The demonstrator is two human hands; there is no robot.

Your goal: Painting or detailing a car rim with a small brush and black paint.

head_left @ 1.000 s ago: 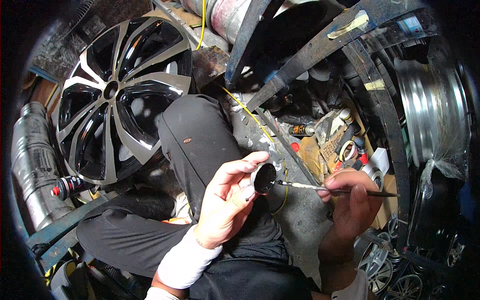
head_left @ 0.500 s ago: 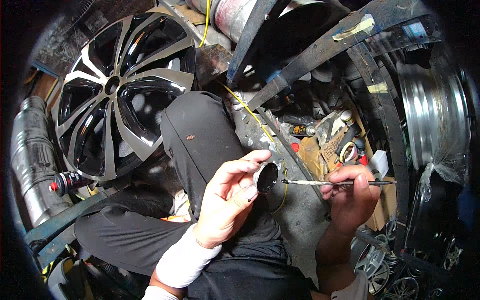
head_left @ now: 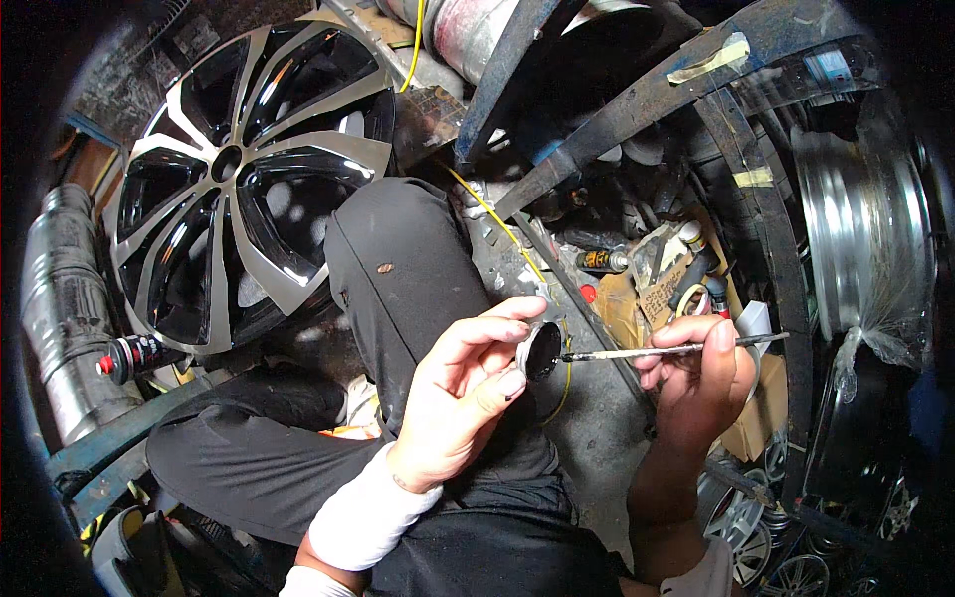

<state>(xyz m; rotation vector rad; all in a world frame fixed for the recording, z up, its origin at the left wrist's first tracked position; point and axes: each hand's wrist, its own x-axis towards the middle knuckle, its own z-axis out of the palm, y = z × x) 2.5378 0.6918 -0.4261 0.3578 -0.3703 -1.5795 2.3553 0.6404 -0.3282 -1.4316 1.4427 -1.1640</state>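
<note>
My left hand [head_left: 463,373] pinches a small round lid [head_left: 540,350] between thumb and fingers, its dark inside facing right. Black liquid that looks like paint coats that inside. In my right hand [head_left: 701,383] is a thin paintbrush [head_left: 612,354], gripped like a pen and lying nearly level. Its dark tip is at the lid's opening; whether it touches the paint I cannot tell. My folded legs in black trousers [head_left: 398,269] are under and behind the hands. Beyond my knee, to the left, leans a wheel rim [head_left: 229,184] with black and bare-metal spokes.
A spray can [head_left: 134,358] lies below the rim. Blue metal frame bars [head_left: 637,109] cross the upper right. Near them are another can [head_left: 602,261], a tape roll [head_left: 692,298] and cardboard [head_left: 761,408]. A plastic-wrapped rim [head_left: 841,229] stands far right. A yellow cord [head_left: 497,221] crosses the floor.
The lid has shifted slightly right and its opening is turned a little. The brush has tilted, its rear end rising, while its tip stays by the lid.
</note>
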